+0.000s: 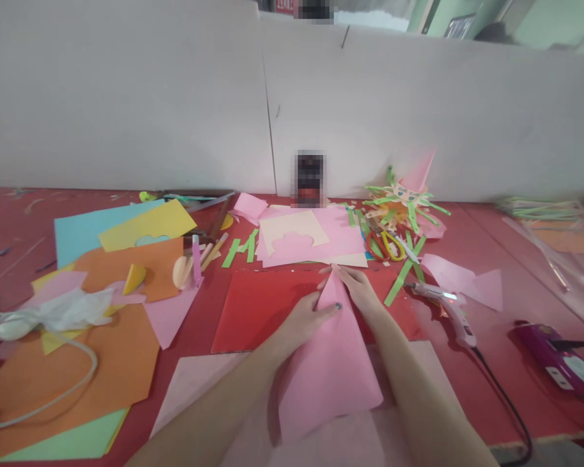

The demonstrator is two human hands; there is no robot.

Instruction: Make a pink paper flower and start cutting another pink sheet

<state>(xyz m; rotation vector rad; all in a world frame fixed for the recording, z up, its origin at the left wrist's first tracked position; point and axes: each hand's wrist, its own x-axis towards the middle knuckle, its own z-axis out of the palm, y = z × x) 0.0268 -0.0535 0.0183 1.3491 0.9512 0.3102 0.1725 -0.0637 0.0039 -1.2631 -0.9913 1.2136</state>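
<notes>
A sheet of pink paper (328,376) is rolled into a cone, its narrow tip pointing away from me and its wide end flaring towards me. My left hand (311,316) grips the cone from the left, thumb lying across the upper part. At the tip, my right hand (353,283) has its fingers closed around the right side. Under the cone lie a red sheet (257,305) and a pale pink sheet (194,383). The fingers behind the paper are partly hidden.
To the right are a glue gun (450,305) with a black cord, scissors (389,246) and a purple device (549,357). A finished pink paper cone (421,172) with green strips stands at the back. Coloured paper, including an orange sheet (126,350), and a white cable (90,370) lie left.
</notes>
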